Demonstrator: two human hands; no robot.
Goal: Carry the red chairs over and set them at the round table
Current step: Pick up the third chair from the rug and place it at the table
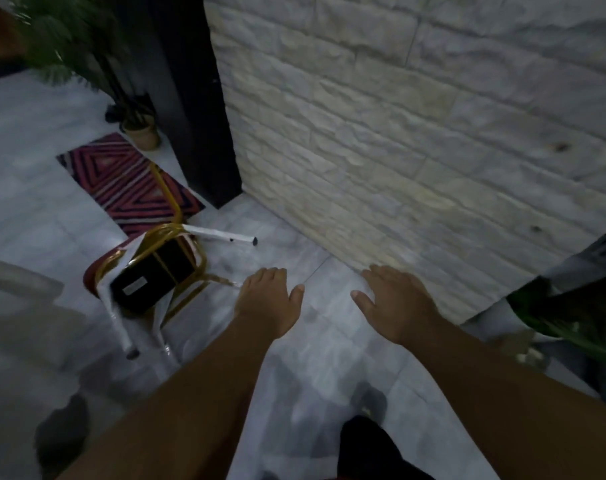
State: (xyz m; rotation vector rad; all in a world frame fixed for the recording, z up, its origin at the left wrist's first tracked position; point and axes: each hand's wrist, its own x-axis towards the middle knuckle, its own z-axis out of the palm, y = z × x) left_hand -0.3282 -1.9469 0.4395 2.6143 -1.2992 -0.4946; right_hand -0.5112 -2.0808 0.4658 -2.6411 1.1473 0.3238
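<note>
Red chair (149,278) lay tipped on the floor (329,358) by the patterned rug (121,178), legs up. Left hand (268,299) spread open next to a gold leg, contact unclear; right hand (395,299) open, empty. Looked like the pickup step. Next: grip frame, right it, lift. Round worktop not in view.

Grey tile floor (34,216). On it: red chair (149,271) tipped over, legs up, nr floor's left edge; patterned rug (121,181) behind; potted plant (142,133) by far-left corner.
</note>
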